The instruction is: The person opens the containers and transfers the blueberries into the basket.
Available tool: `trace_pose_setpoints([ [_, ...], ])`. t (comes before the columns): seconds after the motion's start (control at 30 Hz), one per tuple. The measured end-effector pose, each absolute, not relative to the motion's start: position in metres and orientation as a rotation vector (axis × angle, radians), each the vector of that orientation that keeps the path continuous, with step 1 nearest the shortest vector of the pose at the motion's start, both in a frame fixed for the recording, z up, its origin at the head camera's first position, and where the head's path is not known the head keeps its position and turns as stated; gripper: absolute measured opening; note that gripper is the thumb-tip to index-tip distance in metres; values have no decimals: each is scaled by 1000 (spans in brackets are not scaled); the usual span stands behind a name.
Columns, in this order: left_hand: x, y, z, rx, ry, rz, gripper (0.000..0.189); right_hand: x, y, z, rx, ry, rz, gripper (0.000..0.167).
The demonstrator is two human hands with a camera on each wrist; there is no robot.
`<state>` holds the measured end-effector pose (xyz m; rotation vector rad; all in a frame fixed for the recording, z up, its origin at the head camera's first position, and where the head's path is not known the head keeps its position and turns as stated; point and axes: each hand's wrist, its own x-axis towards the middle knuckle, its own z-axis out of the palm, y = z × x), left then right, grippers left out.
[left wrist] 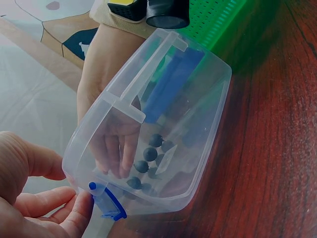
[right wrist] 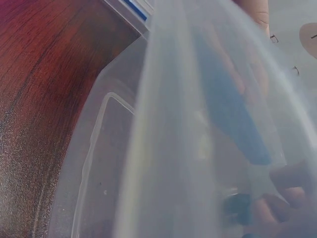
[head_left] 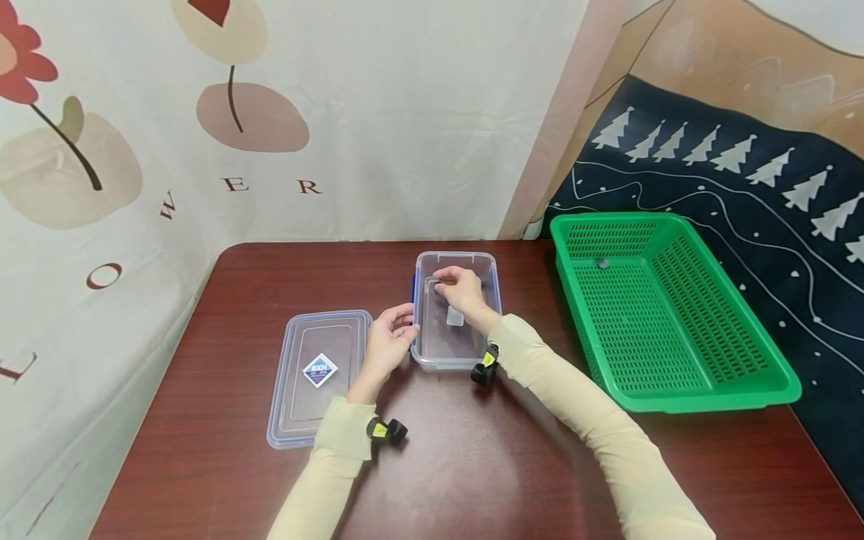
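1. The dark balls (left wrist: 150,154) lie on the floor of the clear box (head_left: 445,365), just beside the right hand's fingertips; the box sits on the table (head_left: 223,465), toward its far edge.
2. The right hand (head_left: 466,292) reaches down into the box with its fingers bent; I can't tell how wide they are parted, or whether they have hold of a ball.
3. The left hand (head_left: 391,341) is at the box's left side, thumb and fingers loosely extended, touching the wall near a blue latch (left wrist: 114,203).
4. From above, the right hand hides most of the balls. Through the cloudy wall some look doubled, perhaps by reflection, so I can't count them. Up close at the right wrist, the box wall blurs nearly everything, and both forearms run out of sight at the near side.
5. The box is see-through plastic with rounded corners. The lid (head_left: 337,405), flat with a diamond sticker (head_left: 320,370), lies to the left.
6. To the right stands a green basket (head_left: 661,322) of slotted plastic; the table is reddish, wood-grained and glossy.
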<state>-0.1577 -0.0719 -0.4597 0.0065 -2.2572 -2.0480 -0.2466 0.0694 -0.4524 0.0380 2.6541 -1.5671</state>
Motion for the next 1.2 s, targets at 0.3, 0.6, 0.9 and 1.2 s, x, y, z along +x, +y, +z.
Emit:
trace_pose_setpoints([
  [0.3, -156, -71, -453, 14, -2254, -2059, 37, -245, 70, -452, -4, 2629, -1498, 24],
  [0.6, -149, -69, -437, 10, -2273, -2056, 37, -243, 70, -451, 6, 2576, -1486, 25],
  [0.9, -158, -72, -461, 19, -2250, -2054, 37, -243, 69, -454, -43, 2540, -1455, 22],
  [1.2, -158, -71, -460, 38, -2243, -2065, 37, -242, 67, -454, -71, 2485, -1444, 28],
])
